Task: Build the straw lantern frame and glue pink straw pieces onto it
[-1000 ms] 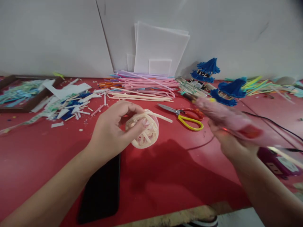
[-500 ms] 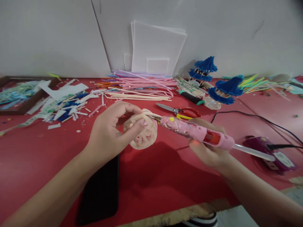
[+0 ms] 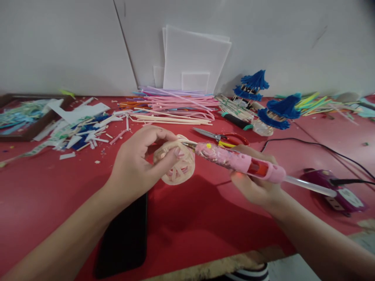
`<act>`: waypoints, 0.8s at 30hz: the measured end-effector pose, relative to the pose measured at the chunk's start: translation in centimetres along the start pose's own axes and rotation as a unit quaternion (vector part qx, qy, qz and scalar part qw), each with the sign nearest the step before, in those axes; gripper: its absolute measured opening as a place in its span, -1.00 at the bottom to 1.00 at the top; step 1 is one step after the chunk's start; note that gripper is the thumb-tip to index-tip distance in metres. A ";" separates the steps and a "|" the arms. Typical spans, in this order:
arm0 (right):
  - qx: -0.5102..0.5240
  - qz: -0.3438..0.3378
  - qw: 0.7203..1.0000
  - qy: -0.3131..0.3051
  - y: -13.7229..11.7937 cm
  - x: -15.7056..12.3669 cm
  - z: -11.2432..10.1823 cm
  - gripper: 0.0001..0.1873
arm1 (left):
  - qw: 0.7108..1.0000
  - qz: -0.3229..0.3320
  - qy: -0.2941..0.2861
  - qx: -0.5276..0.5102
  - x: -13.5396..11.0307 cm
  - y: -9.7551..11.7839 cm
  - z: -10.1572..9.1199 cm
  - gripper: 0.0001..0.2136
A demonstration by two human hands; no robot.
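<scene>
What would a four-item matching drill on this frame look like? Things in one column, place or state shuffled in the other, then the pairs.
Column A
1. glue gun
2. straw ball
3. scissors
4. phone

Column B
a. flat on the red table, close to its near edge
b. gripped in the right hand, nozzle at the woven piece
c. pinched in the left hand
d. lying on the table behind the pink tool, red and yellow handles

Pairs: 1-b, 2-c, 3-d, 4-a
</scene>
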State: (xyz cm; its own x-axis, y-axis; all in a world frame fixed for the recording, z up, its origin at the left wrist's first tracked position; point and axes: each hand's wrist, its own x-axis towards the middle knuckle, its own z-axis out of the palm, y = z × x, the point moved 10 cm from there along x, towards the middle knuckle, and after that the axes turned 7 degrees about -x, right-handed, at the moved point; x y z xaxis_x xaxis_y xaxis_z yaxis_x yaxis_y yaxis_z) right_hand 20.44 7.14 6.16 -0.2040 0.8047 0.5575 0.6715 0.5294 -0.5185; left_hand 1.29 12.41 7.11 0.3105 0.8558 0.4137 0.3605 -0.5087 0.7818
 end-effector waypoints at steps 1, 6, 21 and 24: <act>0.003 -0.004 1.000 -0.003 0.0 0.0 0.1 -0.86 | 1.000 0.003 0.000 0.002 0.0 0.1 0.0 -0.87; -0.001 -0.004 1.000 -0.005 0.0 0.0 0.2 -0.83 | 1.000 0.015 -0.006 0.019 0.0 0.4 -0.1 -0.88; 0.016 0.012 1.000 0.010 0.5 -0.6 -0.2 -0.85 | 1.000 0.016 -0.008 0.018 0.1 0.4 -0.1 -0.90; 0.015 0.006 1.000 0.005 0.5 -0.6 -0.2 -0.86 | 1.000 0.016 -0.008 0.021 0.1 0.4 -0.1 -0.91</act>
State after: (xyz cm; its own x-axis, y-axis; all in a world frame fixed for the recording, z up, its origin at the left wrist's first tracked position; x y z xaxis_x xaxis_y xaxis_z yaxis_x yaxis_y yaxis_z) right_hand 21.04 6.85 5.64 -0.1884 0.8080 0.5583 0.6522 0.5279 -0.5440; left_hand 1.34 12.32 7.49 0.3362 0.8380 0.4299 0.3863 -0.5390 0.7485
